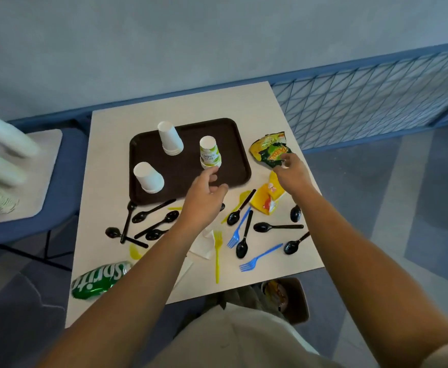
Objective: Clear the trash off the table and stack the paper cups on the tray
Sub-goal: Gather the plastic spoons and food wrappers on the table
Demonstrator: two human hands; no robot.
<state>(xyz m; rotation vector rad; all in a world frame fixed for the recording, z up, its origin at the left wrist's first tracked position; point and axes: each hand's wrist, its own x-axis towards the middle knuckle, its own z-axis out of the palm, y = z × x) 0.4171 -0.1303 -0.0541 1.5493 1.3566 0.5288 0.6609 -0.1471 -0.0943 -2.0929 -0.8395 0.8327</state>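
A dark brown tray lies on the pale table. On it stand upside-down cup stacks: two white ones and a green-printed one. My left hand hovers over the tray's near edge just below the printed stack, fingers apart, holding nothing. My right hand pinches the lower edge of a green and yellow chip bag right of the tray. A yellow wrapper lies under my right wrist. A crushed green Sprite bottle rests at the table's near left corner.
Black spoons, blue forks, a yellow fork and white napkins are scattered over the near half of the table. A bin stands under the near edge. More cup stacks lie on a side table at the left.
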